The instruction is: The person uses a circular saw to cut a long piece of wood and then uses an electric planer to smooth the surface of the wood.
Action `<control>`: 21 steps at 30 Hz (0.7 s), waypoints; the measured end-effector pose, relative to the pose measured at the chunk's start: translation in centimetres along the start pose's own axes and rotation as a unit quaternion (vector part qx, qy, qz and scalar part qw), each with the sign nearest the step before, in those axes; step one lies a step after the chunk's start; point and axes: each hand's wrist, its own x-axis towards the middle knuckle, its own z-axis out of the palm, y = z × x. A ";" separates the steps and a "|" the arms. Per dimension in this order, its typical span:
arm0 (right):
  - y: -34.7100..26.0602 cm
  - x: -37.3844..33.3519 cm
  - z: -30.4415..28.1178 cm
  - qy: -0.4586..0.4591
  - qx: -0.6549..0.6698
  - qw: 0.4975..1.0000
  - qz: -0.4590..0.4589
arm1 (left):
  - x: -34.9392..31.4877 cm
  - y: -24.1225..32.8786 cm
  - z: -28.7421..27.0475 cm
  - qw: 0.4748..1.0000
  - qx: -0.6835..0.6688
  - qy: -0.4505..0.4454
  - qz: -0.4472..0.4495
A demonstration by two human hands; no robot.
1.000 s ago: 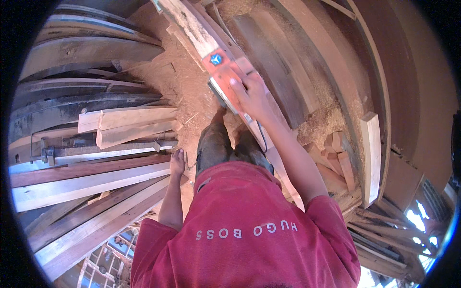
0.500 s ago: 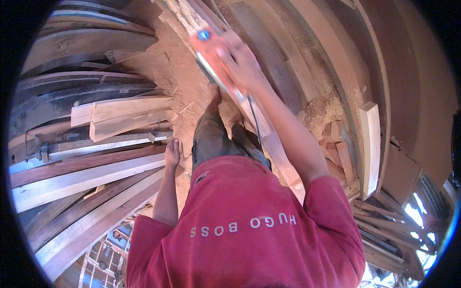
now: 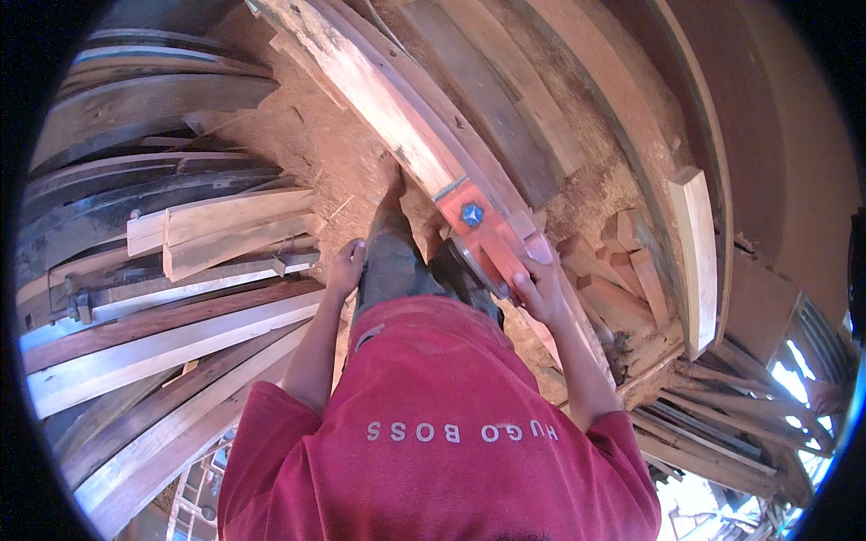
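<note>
My right hand (image 3: 539, 287) is wrapped round the rear handle of an orange electric hand planer (image 3: 492, 242) with a blue front knob (image 3: 472, 214). The planer rests on a long timber beam (image 3: 361, 86), which runs from the far upper left down past my right side. Ahead of the tool, the beam's top face looks pale and freshly planed. Beside my left thigh hangs my left hand (image 3: 346, 267), its fingers loosely extended and nothing visible in them. The planer's underside is hidden against the wood.
Stacked boards (image 3: 171, 325) and short pale blocks (image 3: 236, 221) lie at my left. Sawdust (image 3: 311, 135) covers the ground. On the right are offcuts (image 3: 622, 261), an upright pale plank (image 3: 695, 261) and large curved timbers (image 3: 622, 99). My legs stand close beside the beam.
My right hand has drawn the planer back along the beam, toward my body. My left hand has shifted slightly to the right, closer to my thigh.
</note>
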 end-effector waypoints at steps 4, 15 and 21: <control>-6.9 5.9 1.3 -0.008 -0.056 0.998 -0.017 | 0.0 0.2 -1.5 1.000 -0.019 0.013 0.012; -19.5 21.1 6.2 -0.045 -0.108 0.993 0.012 | 3.2 -6.0 -8.8 0.991 0.047 0.037 -0.123; -23.1 29.8 9.9 -0.012 -0.138 0.988 -0.064 | 8.9 -6.4 -14.2 0.995 0.017 0.040 -0.088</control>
